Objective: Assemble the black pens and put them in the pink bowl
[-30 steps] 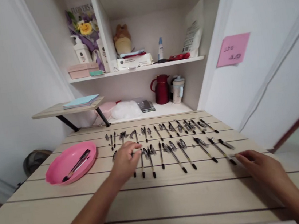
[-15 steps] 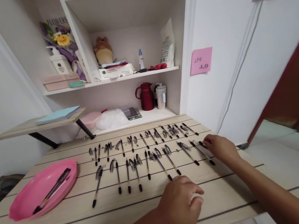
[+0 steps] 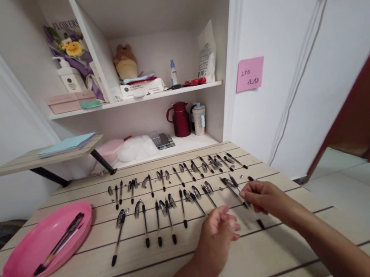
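Note:
My right hand (image 3: 262, 195) pinches a pen (image 3: 235, 183) around its middle, over the right end of the front row. The pen slants, its black lower end (image 3: 260, 224) blurred. My left hand (image 3: 215, 234) hovers open just in front of the row, fingers loosely bent and apart, with nothing in it. Near its fingertips lie pens (image 3: 198, 204) with clear caps (image 3: 208, 187) beside their far ends. To the left more pens (image 3: 158, 223) lie in the same row, and a back row of pens and caps (image 3: 151, 186) runs behind.
A pink tray (image 3: 10, 275) with a few pens stands at the left of the wooden table (image 3: 148, 273). A raised board (image 3: 7, 165) with blue papers is behind it. White shelves hold a dark red jug (image 3: 180, 120) and a cup (image 3: 199, 119). A pink note is on the wall.
My right hand has moved left and toward me and taken hold of the pen at the row's right end. My left hand has turned and raised its fingers. The view has shifted slightly.

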Action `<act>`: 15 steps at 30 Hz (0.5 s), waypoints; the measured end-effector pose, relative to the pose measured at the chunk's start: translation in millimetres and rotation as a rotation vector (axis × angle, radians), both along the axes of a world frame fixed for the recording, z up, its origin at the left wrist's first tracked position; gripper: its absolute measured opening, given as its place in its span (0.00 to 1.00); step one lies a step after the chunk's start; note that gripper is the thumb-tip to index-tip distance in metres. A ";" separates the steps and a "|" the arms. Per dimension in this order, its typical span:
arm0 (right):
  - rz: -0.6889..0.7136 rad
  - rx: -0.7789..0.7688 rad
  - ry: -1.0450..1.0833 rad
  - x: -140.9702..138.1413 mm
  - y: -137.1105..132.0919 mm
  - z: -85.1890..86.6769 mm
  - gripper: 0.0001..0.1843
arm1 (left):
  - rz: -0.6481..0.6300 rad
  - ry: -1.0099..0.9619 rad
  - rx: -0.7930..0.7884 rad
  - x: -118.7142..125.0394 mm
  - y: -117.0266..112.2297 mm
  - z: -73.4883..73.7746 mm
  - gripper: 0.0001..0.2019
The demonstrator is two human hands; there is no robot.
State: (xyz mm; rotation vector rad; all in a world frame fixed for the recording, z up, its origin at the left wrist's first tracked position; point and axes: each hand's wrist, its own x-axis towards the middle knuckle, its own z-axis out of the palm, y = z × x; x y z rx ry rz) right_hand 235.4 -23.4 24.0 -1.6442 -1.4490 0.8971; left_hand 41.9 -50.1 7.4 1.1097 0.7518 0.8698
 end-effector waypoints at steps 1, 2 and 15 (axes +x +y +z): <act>0.066 -0.022 0.140 -13.3 -8.2 0.2 0.15 | -0.003 -0.091 -0.111 0.5 2.6 -0.1 0.25; 0.103 -0.032 0.233 -27.0 -15.3 -0.8 0.15 | -0.020 -0.167 -0.193 0.8 4.9 0.0 0.27; -0.043 0.219 -0.889 18.3 49.5 11.0 0.11 | 0.089 -0.239 -0.456 -10.3 16.2 4.2 0.17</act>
